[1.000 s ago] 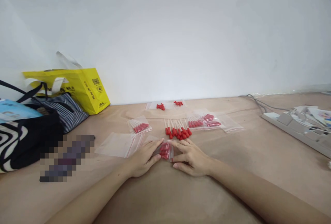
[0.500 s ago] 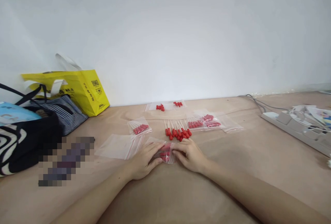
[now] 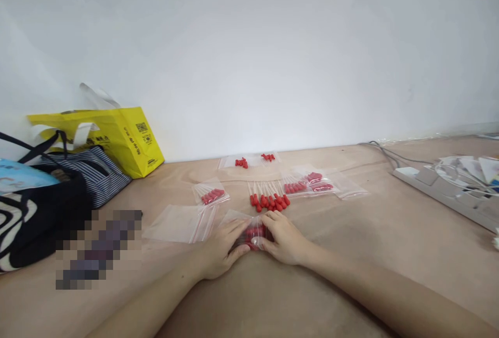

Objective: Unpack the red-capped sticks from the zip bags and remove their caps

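Between both hands lies a clear zip bag (image 3: 255, 232) with red-tipped sticks inside, low on the table. My left hand (image 3: 223, 248) is closed on its left side, the thumb at the near edge. On the right side, my right hand (image 3: 286, 239) grips the bag with fingers and thumb. Just beyond it is a row of loose red-tipped sticks (image 3: 270, 202), their pale stems pointing away. A flat clear zip bag (image 3: 173, 222) rests left of the hands. Behind that sits a small filled bag (image 3: 212, 195) of the same sticks.
Filled zip bags (image 3: 295, 187) overlap at centre right. More red pieces lie on clear plastic (image 3: 255, 160) near the wall. A yellow bag (image 3: 132, 140), a striped pouch (image 3: 103, 169) and a black tote (image 3: 50, 223) stand left. A power strip (image 3: 444, 192) with cables lies right.
My right thumb and fingers have moved onto the bag's right part, and the bag has shifted slightly right and nearer. The view has tilted a little; the other things stay in place.
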Demonstrator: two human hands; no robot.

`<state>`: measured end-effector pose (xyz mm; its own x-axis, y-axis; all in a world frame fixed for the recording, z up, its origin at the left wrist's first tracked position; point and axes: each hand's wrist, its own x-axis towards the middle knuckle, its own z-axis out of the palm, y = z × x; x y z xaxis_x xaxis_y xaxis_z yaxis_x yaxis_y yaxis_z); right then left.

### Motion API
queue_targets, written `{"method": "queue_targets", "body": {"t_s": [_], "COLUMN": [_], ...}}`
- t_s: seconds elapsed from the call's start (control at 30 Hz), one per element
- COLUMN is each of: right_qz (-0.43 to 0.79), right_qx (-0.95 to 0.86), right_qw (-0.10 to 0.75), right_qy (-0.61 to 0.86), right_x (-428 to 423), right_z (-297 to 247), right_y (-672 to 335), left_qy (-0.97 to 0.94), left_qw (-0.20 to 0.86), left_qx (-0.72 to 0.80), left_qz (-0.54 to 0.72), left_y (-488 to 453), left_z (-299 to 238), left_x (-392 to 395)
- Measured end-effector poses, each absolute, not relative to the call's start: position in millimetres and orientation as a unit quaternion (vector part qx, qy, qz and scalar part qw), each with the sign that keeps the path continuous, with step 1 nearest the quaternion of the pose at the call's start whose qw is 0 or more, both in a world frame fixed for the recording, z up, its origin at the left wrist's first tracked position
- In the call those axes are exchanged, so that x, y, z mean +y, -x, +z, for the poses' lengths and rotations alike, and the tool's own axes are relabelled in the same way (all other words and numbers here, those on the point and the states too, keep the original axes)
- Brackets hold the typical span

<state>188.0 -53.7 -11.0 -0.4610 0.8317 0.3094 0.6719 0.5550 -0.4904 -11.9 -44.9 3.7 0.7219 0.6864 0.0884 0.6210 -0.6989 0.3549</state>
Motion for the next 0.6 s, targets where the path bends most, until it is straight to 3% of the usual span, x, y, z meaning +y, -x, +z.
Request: {"method": "queue_targets", "body": {"t_s": [0.13,0.4,0.6], "right_qz": [0.195,0.319,0.455], "right_qx": [-0.827,-0.747,-0.679], "right_qw": [0.281,0.421,0.438], "right_qy": [0.446,0.403,0.374], "right_x": [-53.3,-49.2,-33.4], "right_z": [-9.6,-12.7,1.0], "right_y": [-187.8,-198.2,-248.3], "left_qy": [-0.916,-0.906,-0.906], "left_qw": [0.149,0.163,0.16], "left_qx": [0.361,0.377,0.378], "left_qz": [0.096,0.105,0.1], "left_y": [11.8,13.2,14.5], "left_z": [5.8,2.2,1.0], "left_x": [-45.5,-44.6,-45.1]}}
